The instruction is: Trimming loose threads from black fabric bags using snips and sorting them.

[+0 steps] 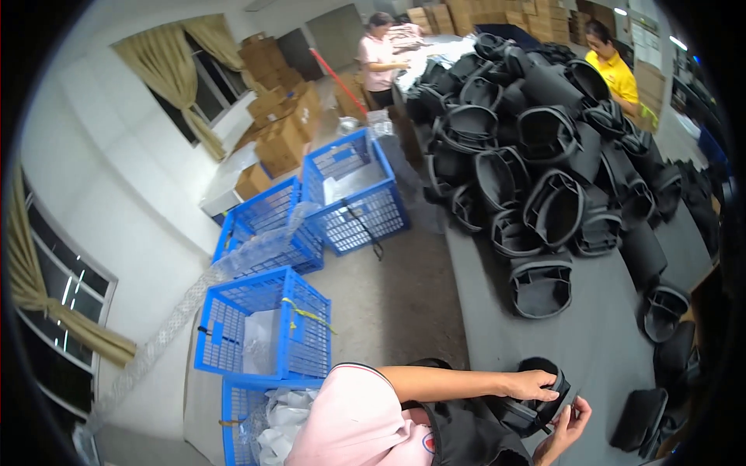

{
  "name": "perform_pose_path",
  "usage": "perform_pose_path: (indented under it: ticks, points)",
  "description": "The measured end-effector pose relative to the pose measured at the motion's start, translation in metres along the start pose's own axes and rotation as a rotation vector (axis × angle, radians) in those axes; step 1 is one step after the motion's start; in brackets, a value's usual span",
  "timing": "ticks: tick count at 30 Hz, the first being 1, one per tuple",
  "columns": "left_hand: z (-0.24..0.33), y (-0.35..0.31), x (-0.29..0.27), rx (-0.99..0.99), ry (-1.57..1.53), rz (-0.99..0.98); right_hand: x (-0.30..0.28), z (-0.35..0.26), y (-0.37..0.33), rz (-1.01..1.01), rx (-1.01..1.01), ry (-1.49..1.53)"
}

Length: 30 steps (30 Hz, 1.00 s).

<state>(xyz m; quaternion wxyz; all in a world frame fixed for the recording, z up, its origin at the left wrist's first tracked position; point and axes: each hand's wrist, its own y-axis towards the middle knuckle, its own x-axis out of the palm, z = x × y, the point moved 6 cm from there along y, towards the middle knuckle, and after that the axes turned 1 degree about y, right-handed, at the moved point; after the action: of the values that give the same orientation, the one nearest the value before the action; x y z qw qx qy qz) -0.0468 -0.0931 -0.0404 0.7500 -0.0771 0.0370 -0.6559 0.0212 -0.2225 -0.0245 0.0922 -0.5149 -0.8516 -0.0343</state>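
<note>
Close to my body, over the near end of the grey table [497, 326], I have a black padded bag [513, 415] with a stiff rim. My left hand [535, 385] reaches across from the left and is closed over the bag's upper edge, thumb on top. Just beside it, my right hand [571, 426] pinches at the rim's right side with thumb and fingers; exactly what lies between those fingertips is too small to make out. Part of the bag's lower side is hidden by my black apron [470, 435].
Many similar open black bags [548, 210] are piled over the table's far part. More dark pouches [641, 415] lie at its right edge. Blue plastic crates [264, 326] stand on the left floor. Two people, in pink [377, 58] and yellow [614, 74], work farther off near cardboard boxes [284, 140].
</note>
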Motion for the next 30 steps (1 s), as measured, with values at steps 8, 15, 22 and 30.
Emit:
perform_pose_path:
  ticks: [8,15,22,30]
  points:
    - [0.012,-0.017,0.01,-0.005,0.064,0.319,0.015,-0.038,-0.027,-0.362,-0.362,-0.568]
    - [0.008,-0.029,0.009,-0.017,-0.207,0.411,0.008,-0.039,-0.027,-0.441,-0.355,-0.315]
    - [0.008,-0.034,0.003,-0.111,-0.004,0.473,-0.002,-0.031,-0.026,-0.297,-0.193,-0.531]
    - [0.0,-0.015,0.017,-0.106,-0.013,0.357,-0.032,-0.026,-0.041,-0.265,-0.358,-0.621]
